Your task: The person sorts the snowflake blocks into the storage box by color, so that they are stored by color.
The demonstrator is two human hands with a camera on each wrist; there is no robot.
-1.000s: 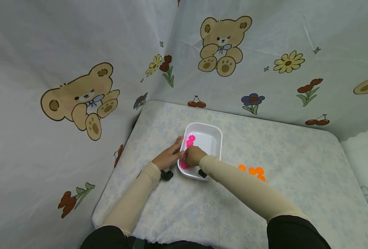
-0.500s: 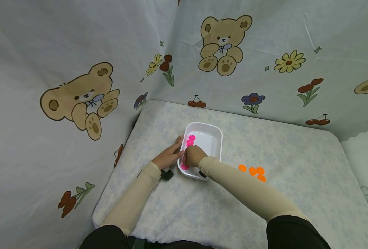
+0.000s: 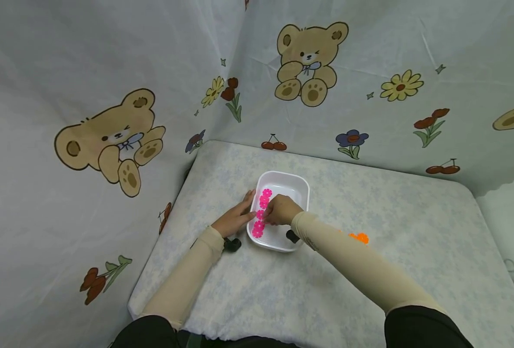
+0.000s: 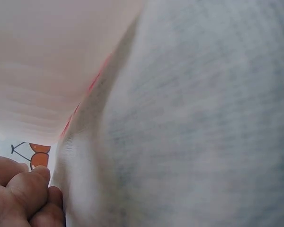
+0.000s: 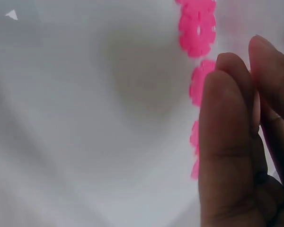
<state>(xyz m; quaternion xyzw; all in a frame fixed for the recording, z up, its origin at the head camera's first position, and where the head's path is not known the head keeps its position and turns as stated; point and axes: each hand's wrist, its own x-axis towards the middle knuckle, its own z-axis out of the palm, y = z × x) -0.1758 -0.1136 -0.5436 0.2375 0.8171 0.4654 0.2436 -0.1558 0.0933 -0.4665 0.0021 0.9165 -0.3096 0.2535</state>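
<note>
In the head view, a white tray lies on the cloth-covered table. A column of pink flower-shaped discs runs along the tray's left side, with several pieces showing. My left hand rests against the tray's left wall, fingers extended and thumb at the rim. Over the tray, my right hand has its fingertips close to the middle of the column. The right wrist view shows the pink discs beside my nearly straight fingers, which hide part of the column. Nothing can be seen held between those fingers.
Orange flower-shaped discs lie on the table right of the tray, partly hidden by the right sleeve. A curtain printed with bears and flowers hangs behind and along the left.
My right hand has shifted right and slightly away from me, uncovering more pink discs. Its sleeve now hides more of the orange discs. The left hand stays against the tray.
</note>
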